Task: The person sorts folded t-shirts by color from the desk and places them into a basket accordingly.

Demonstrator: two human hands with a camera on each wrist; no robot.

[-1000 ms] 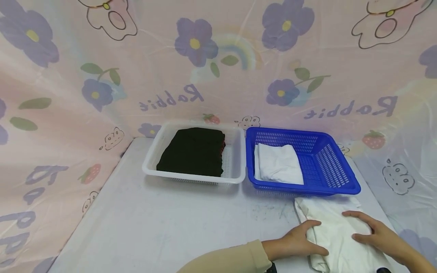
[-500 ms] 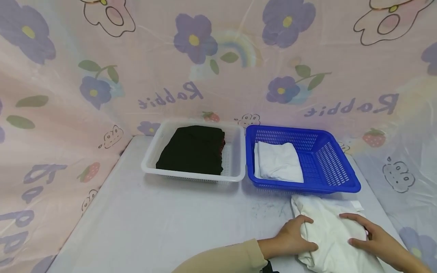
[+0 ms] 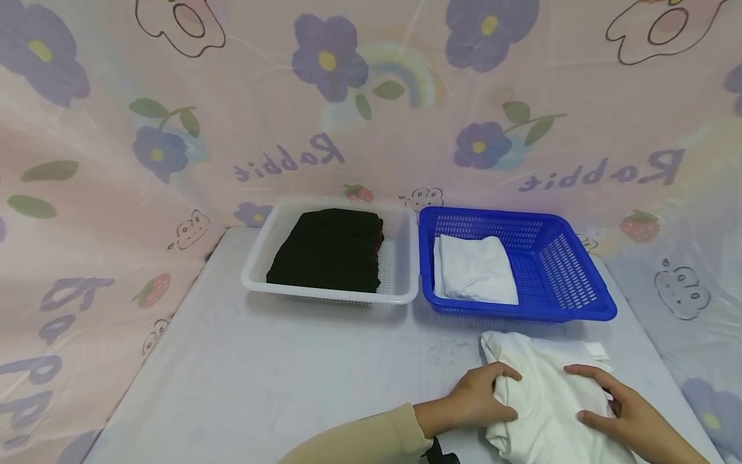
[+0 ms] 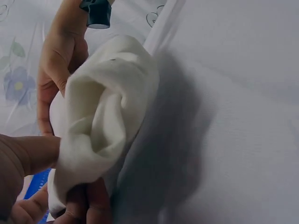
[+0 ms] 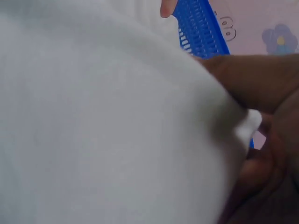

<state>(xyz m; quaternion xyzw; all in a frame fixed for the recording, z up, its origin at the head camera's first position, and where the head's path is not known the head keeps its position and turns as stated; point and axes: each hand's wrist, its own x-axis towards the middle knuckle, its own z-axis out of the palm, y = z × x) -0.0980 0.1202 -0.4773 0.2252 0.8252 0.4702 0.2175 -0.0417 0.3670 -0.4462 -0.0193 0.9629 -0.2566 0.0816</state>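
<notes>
A folded white garment (image 3: pixel 542 399) is held up by both hands at the front right in the head view. My left hand (image 3: pixel 472 396) grips its left edge; in the left wrist view the thumb lies on one face and the fingers (image 4: pixel 93 200) reach under the other. Its rolled end, with open folds of cloth (image 4: pixel 107 107), faces that camera, and a shadow falls beside it. My right hand (image 3: pixel 628 409) grips the right edge, thumb on top. White cloth (image 5: pixel 112 116) fills most of the right wrist view, pinched beside the right thumb.
Behind the garment stands a blue basket (image 3: pixel 574 312) with a folded white cloth (image 3: pixel 478 267) in its left part. Left of it, a white basket (image 3: pixel 400 298) holds folded dark clothing (image 3: pixel 327 248). A printed curtain (image 3: pixel 371 148) encloses the white table (image 3: pixel 278 361).
Both hands have carried the white garment to the left and a little away from the blue basket, keeping their grip. The head view has tilted slightly; the baskets stay put.
</notes>
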